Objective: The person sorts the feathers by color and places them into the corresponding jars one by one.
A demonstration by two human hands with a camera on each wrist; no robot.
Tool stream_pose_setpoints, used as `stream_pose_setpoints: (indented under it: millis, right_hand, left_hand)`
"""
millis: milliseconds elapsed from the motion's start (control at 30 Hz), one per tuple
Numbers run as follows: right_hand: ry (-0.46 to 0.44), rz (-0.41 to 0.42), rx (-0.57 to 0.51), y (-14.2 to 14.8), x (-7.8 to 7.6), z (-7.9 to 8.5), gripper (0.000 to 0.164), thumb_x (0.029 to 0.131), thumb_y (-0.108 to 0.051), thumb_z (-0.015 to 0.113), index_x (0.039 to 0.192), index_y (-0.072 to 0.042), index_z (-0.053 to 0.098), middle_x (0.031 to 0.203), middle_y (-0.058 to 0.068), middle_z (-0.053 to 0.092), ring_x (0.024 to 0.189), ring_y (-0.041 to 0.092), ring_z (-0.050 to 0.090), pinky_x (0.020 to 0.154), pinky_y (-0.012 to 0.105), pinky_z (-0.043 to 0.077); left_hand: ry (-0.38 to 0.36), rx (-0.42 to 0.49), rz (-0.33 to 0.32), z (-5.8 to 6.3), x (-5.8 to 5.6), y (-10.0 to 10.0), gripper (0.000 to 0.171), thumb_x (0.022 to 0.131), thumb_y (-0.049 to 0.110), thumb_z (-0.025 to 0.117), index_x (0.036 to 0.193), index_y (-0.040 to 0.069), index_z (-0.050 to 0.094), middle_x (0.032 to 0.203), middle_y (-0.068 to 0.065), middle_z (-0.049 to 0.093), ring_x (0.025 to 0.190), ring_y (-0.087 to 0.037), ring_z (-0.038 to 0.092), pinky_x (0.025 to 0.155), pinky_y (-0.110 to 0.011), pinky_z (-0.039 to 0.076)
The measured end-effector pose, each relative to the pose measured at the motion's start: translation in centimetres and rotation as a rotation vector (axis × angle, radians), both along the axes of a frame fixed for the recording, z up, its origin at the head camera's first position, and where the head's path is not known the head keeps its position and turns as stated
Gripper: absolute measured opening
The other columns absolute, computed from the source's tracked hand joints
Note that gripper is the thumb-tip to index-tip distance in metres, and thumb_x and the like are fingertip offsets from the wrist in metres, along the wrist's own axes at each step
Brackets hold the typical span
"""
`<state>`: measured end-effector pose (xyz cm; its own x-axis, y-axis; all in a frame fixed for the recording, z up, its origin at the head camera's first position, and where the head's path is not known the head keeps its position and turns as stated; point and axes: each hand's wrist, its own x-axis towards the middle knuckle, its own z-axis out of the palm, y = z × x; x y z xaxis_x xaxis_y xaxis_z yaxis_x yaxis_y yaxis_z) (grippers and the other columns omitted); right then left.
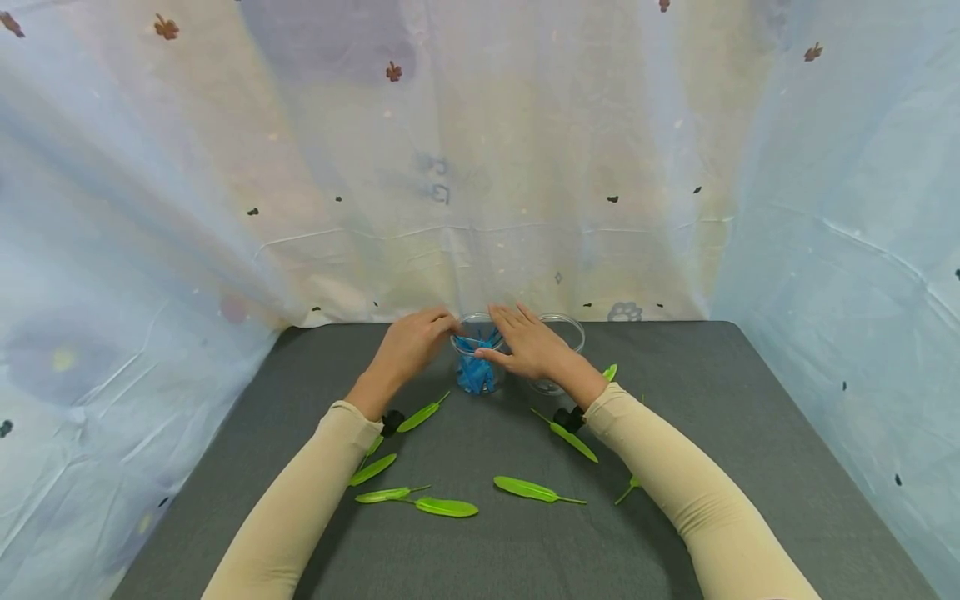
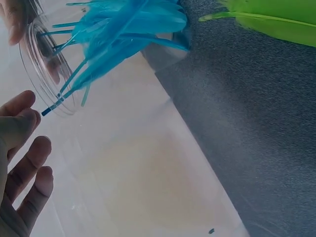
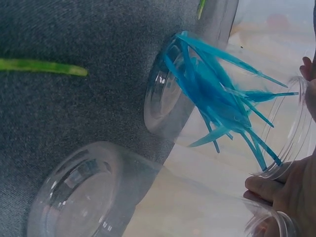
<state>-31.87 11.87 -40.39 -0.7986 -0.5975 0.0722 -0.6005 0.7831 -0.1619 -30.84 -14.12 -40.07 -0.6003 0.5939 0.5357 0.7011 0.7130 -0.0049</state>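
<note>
A clear plastic jar [image 1: 487,385] stands near the table's back edge with several blue feathers [image 1: 476,372] inside, their quills leaning towards the rim. My left hand [image 1: 417,340] is at the left of this jar's mouth. In the left wrist view its thumb and fingers [image 2: 37,153] are just beside a blue quill tip, with nothing visible between them. My right hand [image 1: 531,343] rests against the right side of the rim, fingers mostly straight and thumb stretched across the front. A second clear jar [image 3: 94,197] stands just right of the first, partly behind my right hand; no feathers show in it.
Several green feathers lie scattered on the grey table: a left one [image 1: 420,417], a front one [image 1: 447,507], a middle one [image 1: 527,488] and a right one [image 1: 573,442]. A patterned curtain [image 1: 525,167] hangs behind the table and at both sides.
</note>
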Motion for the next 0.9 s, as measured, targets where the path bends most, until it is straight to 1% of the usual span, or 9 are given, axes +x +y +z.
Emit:
stream_pose_setpoints:
  millis: [67, 167, 267, 367, 467, 633, 733, 833, 900]
  right_hand:
    - [-0.002, -0.003, 0.003, 0.0, 0.0, 0.0, 0.097, 0.108, -0.070, 0.045, 0.173, -0.006, 0.011, 0.178, 0.016, 0.019, 0.166, 0.029, 0.017, 0.136, 0.047, -0.004]
    - [-0.015, -0.005, 0.012, 0.1, -0.1, 0.1, 0.098, 0.108, -0.071, 0.043, 0.173, -0.007, 0.009, 0.179, 0.015, 0.018, 0.166, 0.029, 0.016, 0.136, 0.047, -0.004]
    - [-0.043, -0.007, 0.006, 0.1, -0.2, 0.3, 0.098, 0.108, -0.071, 0.044, 0.173, -0.008, 0.008, 0.179, 0.015, 0.017, 0.166, 0.030, 0.015, 0.136, 0.048, -0.004]
    - [-0.074, -0.006, -0.010, 0.2, -0.3, 0.5, 0.098, 0.108, -0.069, 0.045, 0.173, -0.007, 0.008, 0.179, 0.016, 0.015, 0.166, 0.031, 0.014, 0.136, 0.049, -0.003]
    - [-0.093, -0.003, -0.022, 0.2, -0.3, 0.6, 0.098, 0.108, -0.068, 0.046, 0.173, -0.005, 0.008, 0.179, 0.016, 0.013, 0.166, 0.031, 0.013, 0.136, 0.051, -0.002]
    - [-0.126, 0.011, -0.048, 0.3, -0.5, 0.8, 0.099, 0.108, -0.068, 0.047, 0.173, -0.007, 0.006, 0.180, 0.015, 0.012, 0.167, 0.030, 0.012, 0.135, 0.052, -0.004]
    - [-0.178, 0.022, -0.101, 0.5, -0.5, 1.2, 0.099, 0.108, -0.066, 0.051, 0.174, -0.008, 0.005, 0.180, 0.014, 0.011, 0.167, 0.030, 0.011, 0.135, 0.049, -0.008]
    - [-0.222, 0.025, -0.160, 0.6, -0.7, 1.4, 0.098, 0.108, -0.064, 0.053, 0.174, -0.008, 0.006, 0.180, 0.014, 0.011, 0.167, 0.031, 0.010, 0.135, 0.050, -0.007]
    - [-0.244, 0.021, -0.195, 0.7, -0.7, 1.5, 0.097, 0.108, -0.063, 0.053, 0.174, -0.008, 0.007, 0.180, 0.015, 0.011, 0.167, 0.034, 0.010, 0.135, 0.052, -0.004]
  left_hand:
    - [-0.012, 0.022, 0.021, -0.1, 0.2, -0.3, 0.011, 0.102, 0.008, 0.076, 0.109, 0.014, 0.080, 0.113, -0.002, 0.075, 0.100, -0.022, 0.075, 0.084, -0.040, 0.065]
    - [-0.050, 0.061, 0.073, -0.2, 0.6, -0.9, 0.012, 0.102, 0.010, 0.076, 0.111, 0.016, 0.080, 0.116, -0.001, 0.074, 0.101, -0.022, 0.073, 0.081, -0.041, 0.064]
    - [-0.093, 0.093, 0.135, -0.4, 1.0, -1.5, 0.011, 0.104, 0.015, 0.075, 0.113, 0.018, 0.079, 0.119, 0.000, 0.073, 0.100, -0.022, 0.072, 0.078, -0.042, 0.064]
    - [-0.119, 0.106, 0.181, -0.6, 1.1, -2.0, 0.010, 0.105, 0.018, 0.073, 0.114, 0.018, 0.078, 0.120, 0.001, 0.072, 0.099, -0.022, 0.071, 0.078, -0.043, 0.063]
    - [-0.133, 0.115, 0.205, -0.9, 1.3, -2.5, 0.010, 0.106, 0.019, 0.073, 0.114, 0.017, 0.078, 0.119, 0.000, 0.072, 0.096, -0.022, 0.071, 0.077, -0.043, 0.063]
    - [-0.161, 0.124, 0.225, -1.1, 1.7, -3.1, 0.010, 0.106, 0.020, 0.073, 0.113, 0.016, 0.078, 0.115, -0.003, 0.072, 0.090, -0.022, 0.069, 0.073, -0.042, 0.062]
    - [-0.192, 0.126, 0.237, -1.2, 1.9, -3.4, 0.009, 0.105, 0.018, 0.073, 0.112, 0.015, 0.078, 0.115, -0.004, 0.072, 0.094, -0.023, 0.069, 0.074, -0.043, 0.062]
    - [-0.234, 0.123, 0.253, -1.3, 2.1, -3.6, 0.009, 0.105, 0.017, 0.073, 0.113, 0.015, 0.078, 0.117, -0.005, 0.073, 0.098, -0.025, 0.069, 0.075, -0.043, 0.062]
    - [-0.267, 0.108, 0.266, -1.5, 2.1, -3.7, 0.009, 0.106, 0.017, 0.072, 0.113, 0.016, 0.078, 0.116, -0.004, 0.073, 0.099, -0.024, 0.068, 0.076, -0.043, 0.062]
